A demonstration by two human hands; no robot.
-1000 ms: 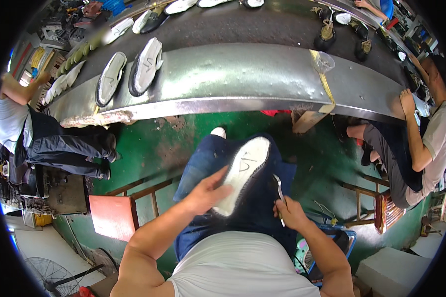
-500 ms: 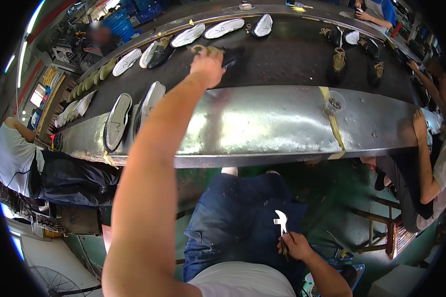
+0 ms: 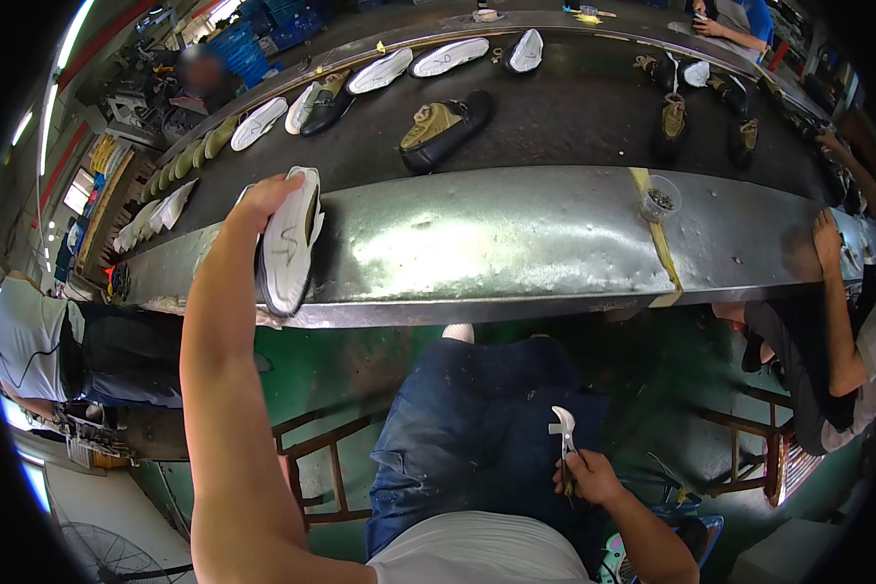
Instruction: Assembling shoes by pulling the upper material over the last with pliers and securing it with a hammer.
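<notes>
- White shoe (image 3: 290, 255) with a dark rim and a dark squiggle on its pale face: it is at the left part of the bench, over the metal strip (image 3: 477, 234), its lower end near the strip's front edge.
- Left hand (image 3: 267, 201): closed on the upper end of that shoe, arm stretched forward. Whether the shoe rests on the metal or is slightly raised is hard to tell from this angle.
- Right hand (image 3: 590, 477): wrapped around the handle of a hammer (image 3: 564, 428), its bright head pointing up, above the blue apron (image 3: 496, 409) over the lap.
- Olive and black shoe (image 3: 448, 130): alone on the dark bench top (image 3: 555, 127), beyond the metal strip.
- Clear cup (image 3: 660, 199): on the strip, to the right, with small bits inside, just beside a yellow tape (image 3: 663, 251).
- More white shoes (image 3: 380, 71): in a row along the far side of the bench.
- Co-worker's hand (image 3: 826, 243): at the bench's right end.
- Wooden stool (image 3: 775, 467): on the green floor, at right.
</notes>
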